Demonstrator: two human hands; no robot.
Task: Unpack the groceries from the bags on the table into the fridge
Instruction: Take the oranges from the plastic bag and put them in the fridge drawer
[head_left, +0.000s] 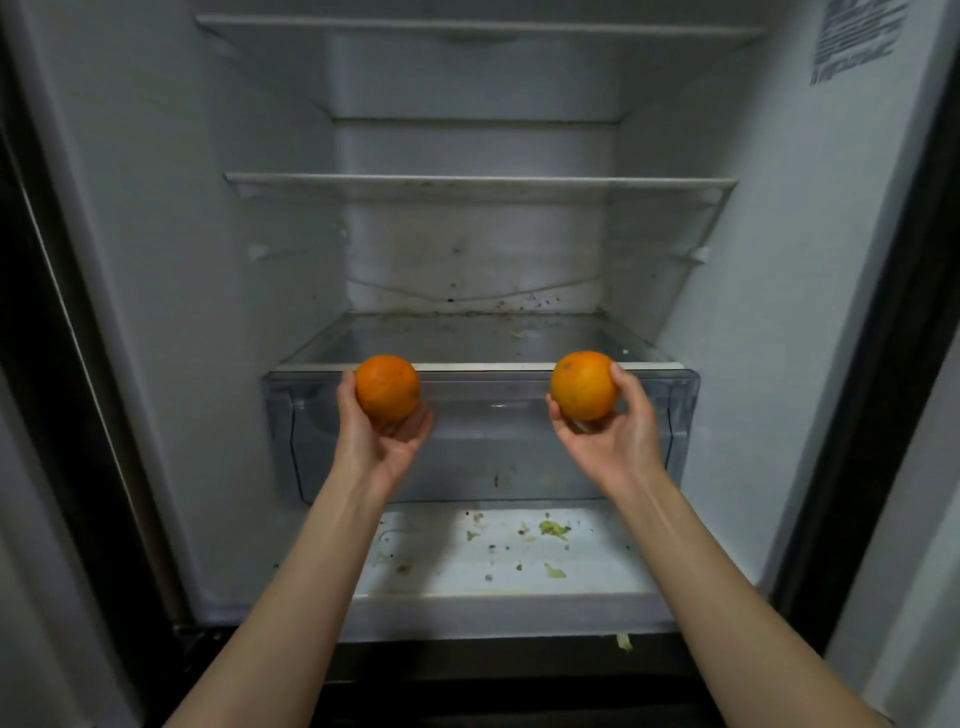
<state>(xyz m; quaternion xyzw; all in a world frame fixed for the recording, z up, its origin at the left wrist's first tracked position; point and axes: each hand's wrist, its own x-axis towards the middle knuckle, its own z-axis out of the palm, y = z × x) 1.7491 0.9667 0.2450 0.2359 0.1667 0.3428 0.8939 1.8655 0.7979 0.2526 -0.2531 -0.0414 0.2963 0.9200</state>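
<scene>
Head view: we hold left orange (387, 387) in left hand (382, 431), right orange (583, 384) in right hand (610, 428), fingers curled round each, raised before drawer (483, 441), likely bound for fridge (156, 260) shelf (467, 338).

A dark strip (57, 364) runs down the left edge, with a thin pale line on it. Another dark strip (883, 415) runs down the right edge. Past it on the far right is a pale grey wall (919, 571). Along the bottom lies a black band (493, 670), too dim to tell what it is. The light is weak and bluish, and the corners are shadowy.
</scene>
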